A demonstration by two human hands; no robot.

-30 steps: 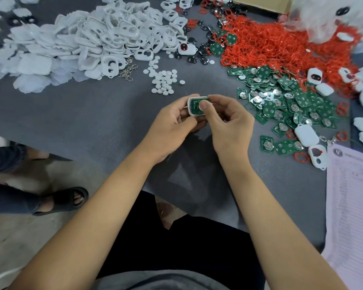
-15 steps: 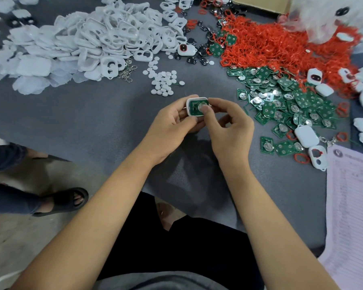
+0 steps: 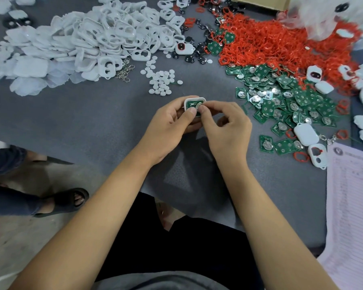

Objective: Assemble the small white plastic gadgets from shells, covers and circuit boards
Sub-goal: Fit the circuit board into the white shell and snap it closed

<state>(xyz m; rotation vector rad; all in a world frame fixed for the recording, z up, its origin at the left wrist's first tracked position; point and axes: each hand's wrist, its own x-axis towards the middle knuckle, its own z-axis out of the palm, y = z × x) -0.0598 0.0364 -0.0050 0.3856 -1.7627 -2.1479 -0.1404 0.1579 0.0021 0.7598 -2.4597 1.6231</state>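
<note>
My left hand [image 3: 170, 124] grips a small white shell [image 3: 194, 100] with a green circuit board [image 3: 191, 105] seated inside it, thumb on the near edge. My right hand [image 3: 226, 126] pinches at the board's round silver cell from the right, thumb and forefinger touching it. Both hands hover over the grey table [image 3: 92, 122] near its front middle. Loose green circuit boards [image 3: 281, 97] lie to the right. A big heap of white shells and covers [image 3: 88, 40] fills the back left.
A mound of red rubber rings [image 3: 281, 42] sits at the back right, small white round buttons [image 3: 161, 80] behind my hands. Finished white gadgets [image 3: 305, 133] lie right, beside a printed paper sheet [image 3: 352, 206]. Another person's sandalled foot [image 3: 61, 200] rests on the floor at left.
My right thumb and forefinger have shifted onto the board's silver cell, and both hands with the shell have drifted slightly up the frame. My left thumb now presses the shell's near edge.
</note>
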